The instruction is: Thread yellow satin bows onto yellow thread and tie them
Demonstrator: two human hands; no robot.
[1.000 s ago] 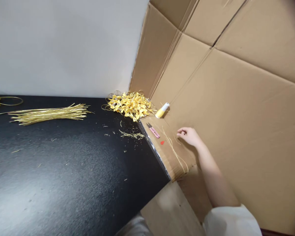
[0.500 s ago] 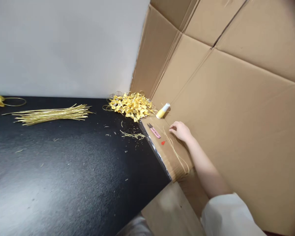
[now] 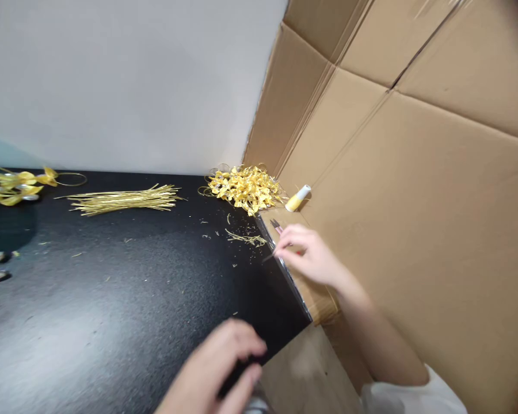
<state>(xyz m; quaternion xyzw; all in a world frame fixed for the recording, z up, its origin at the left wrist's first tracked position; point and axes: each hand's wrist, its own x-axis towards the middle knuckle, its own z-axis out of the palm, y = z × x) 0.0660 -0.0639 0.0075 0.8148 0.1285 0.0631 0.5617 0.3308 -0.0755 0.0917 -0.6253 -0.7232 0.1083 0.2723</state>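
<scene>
— Right hand [image 3: 307, 254]?
— Pinching a thin dark strand [image 3: 268, 258] that juts over the bench [image 3: 133, 310].
— And the left hand [image 3: 218, 365]?
— Blurred, thumb and fingers apart, by the bench's near edge.
— Around them?
— Pink snips [image 3: 278, 227], partly hidden behind the right hand; beyond, a yellow-and-white cone [image 3: 297, 198], heaped yellow bows [image 3: 244, 190]; farther left, gold wires [image 3: 125, 199].

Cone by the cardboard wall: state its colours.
The cone is yellow below, white above, shown in the head view.

creased cardboard [image 3: 440, 218] beside pale wall [image 3: 125, 80]
</scene>
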